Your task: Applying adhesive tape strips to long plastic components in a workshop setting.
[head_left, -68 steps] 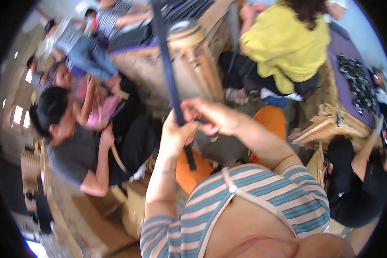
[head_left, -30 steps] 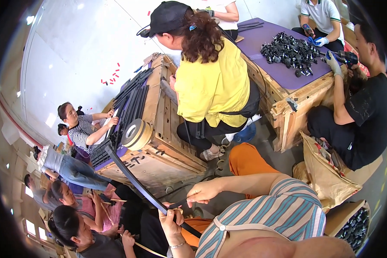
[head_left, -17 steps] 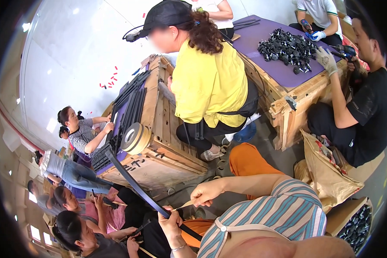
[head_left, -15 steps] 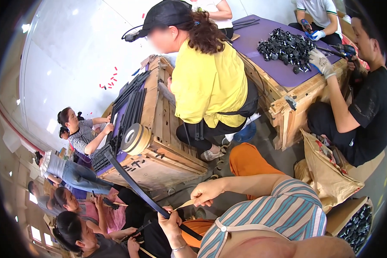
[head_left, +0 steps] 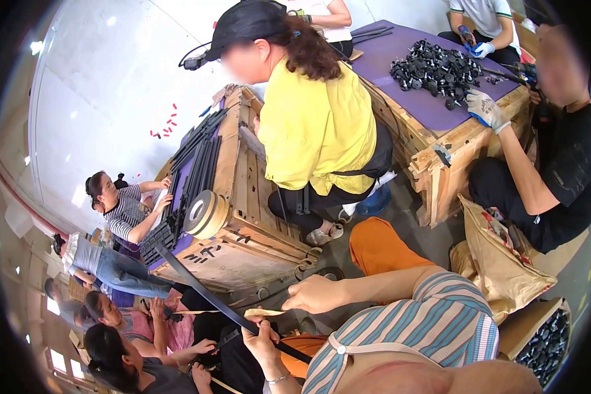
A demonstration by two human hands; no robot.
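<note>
**Taping a long black strip – hold it steady**

Low centre of the frame: the left hand (head_left: 264,333) is clenched around a long black strip (head_left: 203,289) that runs diagonally from the lower middle up toward the left, crossing in front of a wooden crate (head_left: 243,197). The right hand (head_left: 316,294) sits just above it, fingers pinched on the end of a thin beige tape (head_left: 259,312) that lies right against the strip near the left hand. So both hands are grasping something, neither is loose.

My take on doing this bit well: keep the left grip firm and close to the spot where the tape meets the strip, so the long free end doesn't wobble. Keep the tape taut with the right hand and lay it flat along the strip rather than letting it twist. The strip's far end pokes toward the people sitting at lower left, so I'd watch that swing.

Around it: a big tape roll (head_left: 205,214) leans on the crate's edge with a bundle of black strips (head_left: 194,157) on top, a person in a yellow shirt (head_left: 315,125) sits beside the crate, and a purple surface (head_left: 427,98) at upper right carries a heap of small black parts (head_left: 433,65).
</note>
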